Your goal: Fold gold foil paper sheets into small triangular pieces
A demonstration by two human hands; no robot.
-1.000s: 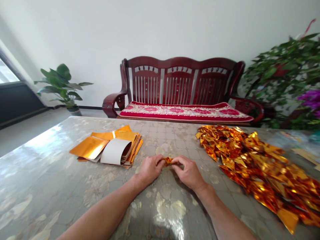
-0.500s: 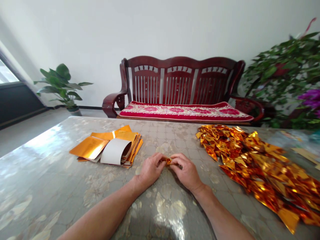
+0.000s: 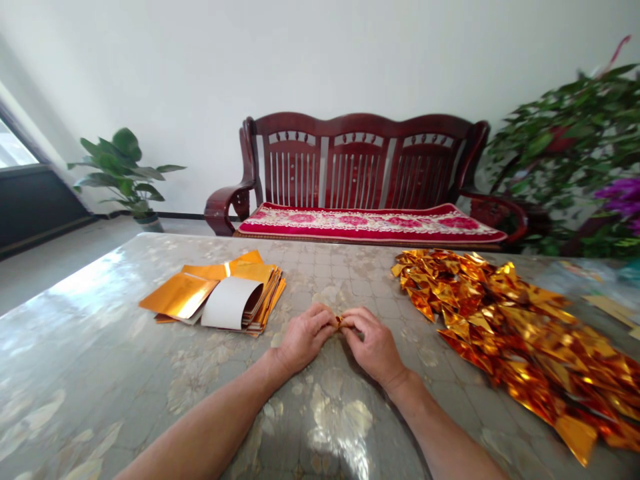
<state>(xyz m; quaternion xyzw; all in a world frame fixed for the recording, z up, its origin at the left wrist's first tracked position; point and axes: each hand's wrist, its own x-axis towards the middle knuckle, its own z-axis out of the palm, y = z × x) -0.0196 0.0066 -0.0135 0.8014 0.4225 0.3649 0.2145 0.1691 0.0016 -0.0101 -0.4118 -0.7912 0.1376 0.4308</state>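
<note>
Just above the middle of the table, my left hand [image 3: 309, 335] and my right hand [image 3: 373, 343] meet fingertip to fingertip. Between them they pinch a small piece of folded gold foil paper [image 3: 339, 323], mostly covered by the fingers. Left of my hands lies a stack of gold foil paper sheets [image 3: 270, 293], one of them curled over to show its pale back. To the right spreads a large heap of folded gold foil pieces [image 3: 505, 320], shiny and pointed.
The table [image 3: 200, 393] has a glossy, flower-patterned cover. Clear plastic bags [image 3: 575, 275] lie at its far right. Behind stands a dark red wooden bench [image 3: 357, 167] with a patterned cushion [image 3: 370, 222]. Potted plants [image 3: 123, 170] flank it.
My left fingers have closed further over the gold foil piece, so less of it shows. Both hands stay in nearly the same place.
</note>
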